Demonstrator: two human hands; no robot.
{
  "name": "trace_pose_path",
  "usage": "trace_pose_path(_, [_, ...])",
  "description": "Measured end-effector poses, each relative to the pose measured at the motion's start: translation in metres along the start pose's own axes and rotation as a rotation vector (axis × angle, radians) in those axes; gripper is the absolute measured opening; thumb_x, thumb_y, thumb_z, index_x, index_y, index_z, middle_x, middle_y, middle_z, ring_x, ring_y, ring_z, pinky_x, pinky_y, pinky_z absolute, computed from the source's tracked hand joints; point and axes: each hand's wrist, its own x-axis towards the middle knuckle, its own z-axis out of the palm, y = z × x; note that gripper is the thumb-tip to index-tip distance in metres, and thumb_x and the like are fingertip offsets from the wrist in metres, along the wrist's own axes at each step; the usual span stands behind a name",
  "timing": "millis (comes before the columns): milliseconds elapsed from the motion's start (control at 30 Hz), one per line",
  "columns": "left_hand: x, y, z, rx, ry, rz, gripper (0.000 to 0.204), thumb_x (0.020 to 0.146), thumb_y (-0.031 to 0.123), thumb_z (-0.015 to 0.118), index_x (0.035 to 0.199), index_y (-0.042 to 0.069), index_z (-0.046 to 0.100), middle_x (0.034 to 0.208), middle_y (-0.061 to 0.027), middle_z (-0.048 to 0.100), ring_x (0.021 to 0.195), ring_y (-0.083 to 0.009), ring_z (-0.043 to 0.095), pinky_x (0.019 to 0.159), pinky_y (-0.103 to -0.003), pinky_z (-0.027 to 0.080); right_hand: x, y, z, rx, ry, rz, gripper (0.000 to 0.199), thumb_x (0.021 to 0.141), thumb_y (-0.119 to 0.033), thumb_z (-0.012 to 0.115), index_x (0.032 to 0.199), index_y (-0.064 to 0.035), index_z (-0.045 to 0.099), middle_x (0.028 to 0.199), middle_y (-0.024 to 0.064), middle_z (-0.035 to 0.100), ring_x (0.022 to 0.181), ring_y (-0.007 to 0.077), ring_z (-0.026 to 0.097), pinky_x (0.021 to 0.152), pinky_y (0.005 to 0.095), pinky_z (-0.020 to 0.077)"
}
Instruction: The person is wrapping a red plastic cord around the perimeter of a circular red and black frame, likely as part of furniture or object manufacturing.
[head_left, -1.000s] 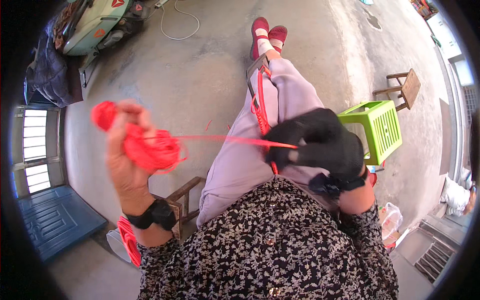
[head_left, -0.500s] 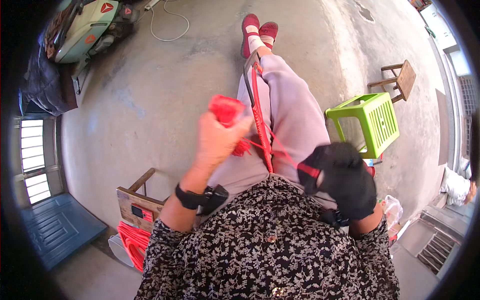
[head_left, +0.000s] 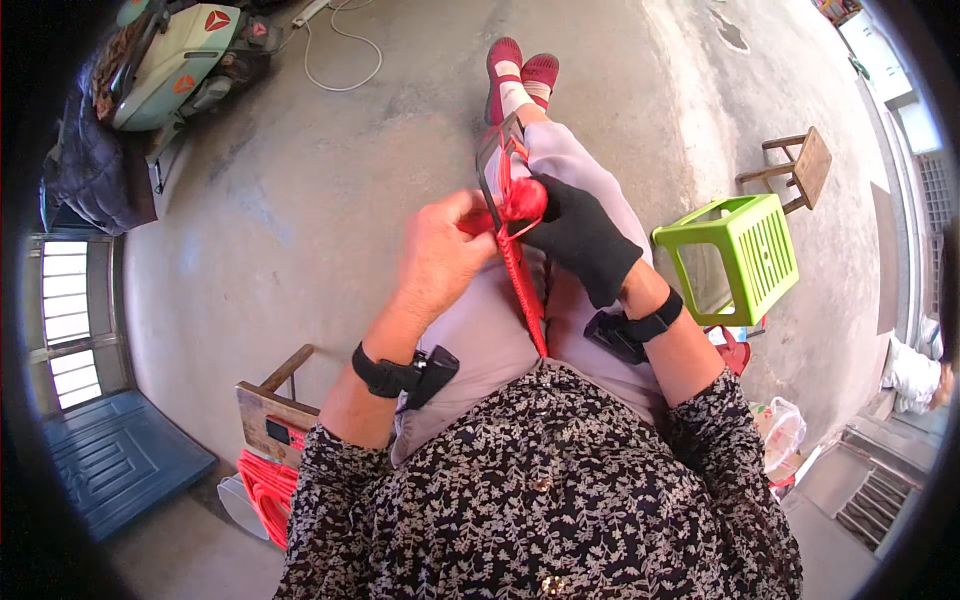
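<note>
A narrow dark frame (head_left: 486, 178) lies lengthwise over my legs, with a braided band of red cord (head_left: 519, 280) running along it toward my waist. My bare left hand (head_left: 440, 250) is closed at the frame's left side, thumb and fingers pinched around some red cord. From the right, my right hand (head_left: 582, 238) in a black glove has its fingers closed at a red bundle of cord (head_left: 524, 200), which sits over the frame. A thin loop of cord hangs between the bundle and the braid. The gloved fingertips are partly hidden behind the bundle.
A green plastic stool (head_left: 745, 255) and a small wooden stool (head_left: 805, 170) stand to the right. At lower left, a wooden stool (head_left: 270, 415) carries a small dark-and-red device, beside coiled red cord (head_left: 268, 490). A scooter (head_left: 180, 65) is parked far left.
The red bundle has moved from my left hand to the gloved right hand, over the frame. My right hand has come in from the right; the stretched cord is now slack.
</note>
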Motion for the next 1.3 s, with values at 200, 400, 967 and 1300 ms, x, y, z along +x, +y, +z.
trace_pose_path(200, [0.001, -0.001, 0.002, -0.232, 0.103, 0.051, 0.028, 0.078, -0.006, 0.062, 0.105, -0.002, 0.056, 0.098, -0.0082, 0.064, 0.089, -0.0132, 0.061, 0.075, -0.026, 0.052, -0.002, 0.004, -0.020, 0.364, -0.094, -0.135, 0.046, 0.081, -0.005, 0.065, 0.125, -0.0006, 0.051, 0.119, 0.0091, 0.058, 0.110, 0.0164, 0.055, 0.096, 0.0277, 0.0433])
trace_pose_path(400, [-0.006, 0.015, 0.009, -0.512, 0.032, -0.040, 0.035, 0.078, -0.011, 0.053, 0.112, -0.005, 0.050, 0.107, -0.0129, 0.061, 0.089, -0.0154, 0.063, 0.076, -0.030, 0.055, -0.007, 0.006, -0.022, 0.136, 0.100, -0.248, 0.045, 0.084, -0.004, 0.057, 0.127, 0.0010, 0.049, 0.122, 0.0086, 0.055, 0.115, 0.0156, 0.050, 0.099, 0.0293, 0.0392])
trace_pose_path(967, [-0.054, 0.029, -0.021, -1.506, -0.436, -0.134, 0.040, 0.095, 0.034, 0.050, 0.118, 0.001, 0.052, 0.118, -0.0149, 0.054, 0.098, -0.0207, 0.057, 0.065, -0.029, 0.051, -0.113, -0.037, -0.020, 1.013, -0.179, -0.017, 0.061, 0.087, -0.051, 0.057, 0.121, -0.0005, 0.051, 0.097, 0.0090, 0.062, 0.083, 0.0157, 0.061, 0.074, 0.0279, 0.0510])
trace_pose_path(1300, [-0.124, -0.008, -0.060, -0.675, -0.174, -0.428, 0.027, 0.094, 0.021, 0.053, 0.107, -0.002, 0.057, 0.060, -0.0002, 0.047, 0.045, -0.0061, 0.037, 0.041, -0.020, 0.030, -0.042, 0.003, 0.015, 0.799, -0.112, 0.284, 0.030, 0.094, -0.032, 0.055, 0.106, -0.0054, 0.061, 0.087, 0.0023, 0.062, 0.068, 0.0078, 0.058, 0.060, 0.0221, 0.0481])
